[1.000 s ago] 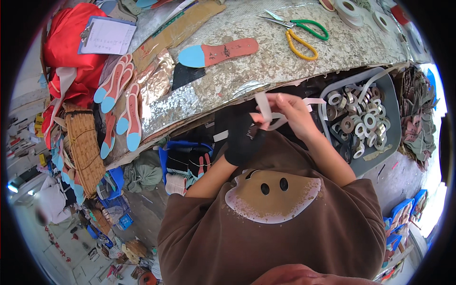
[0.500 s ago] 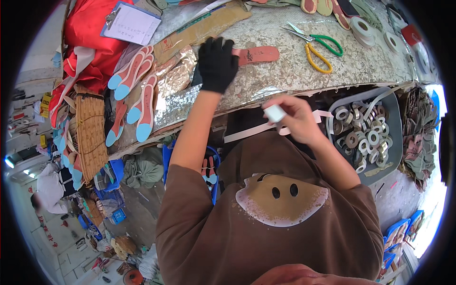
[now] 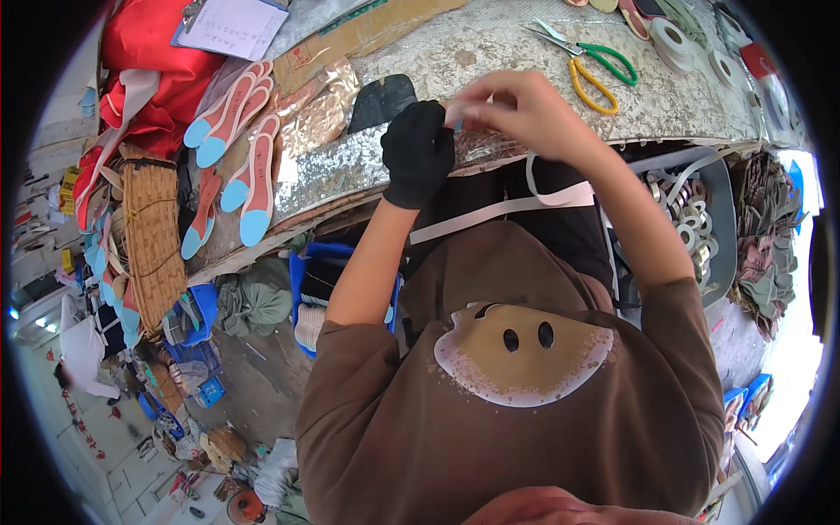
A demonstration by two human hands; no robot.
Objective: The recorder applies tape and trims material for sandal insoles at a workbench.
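My left hand (image 3: pixel 418 150), in a black glove, and my bare right hand (image 3: pixel 518 107) meet at the front edge of the worktable (image 3: pixel 525 44). Both pinch a small pale piece with a blue end (image 3: pixel 456 115), which the fingers mostly hide. A white strip of tape (image 3: pixel 490 213) trails from my right hand and loops down across my lap. A black sole-shaped piece (image 3: pixel 385 96) lies on the table just left of the glove.
Green- and yellow-handled scissors (image 3: pixel 597 66) and tape rolls (image 3: pixel 675 39) lie at the back right. A grey bin of tape rolls (image 3: pixel 700 241) stands on the right. Pink insoles with blue heels (image 3: pixel 238 153), a woven basket (image 3: pixel 153 236) and red cloth (image 3: pixel 157 74) crowd the left.
My gloved left hand reached out over a pink insole on the table, then drew back to the table's edge. My right hand rose with the white strip to meet it.
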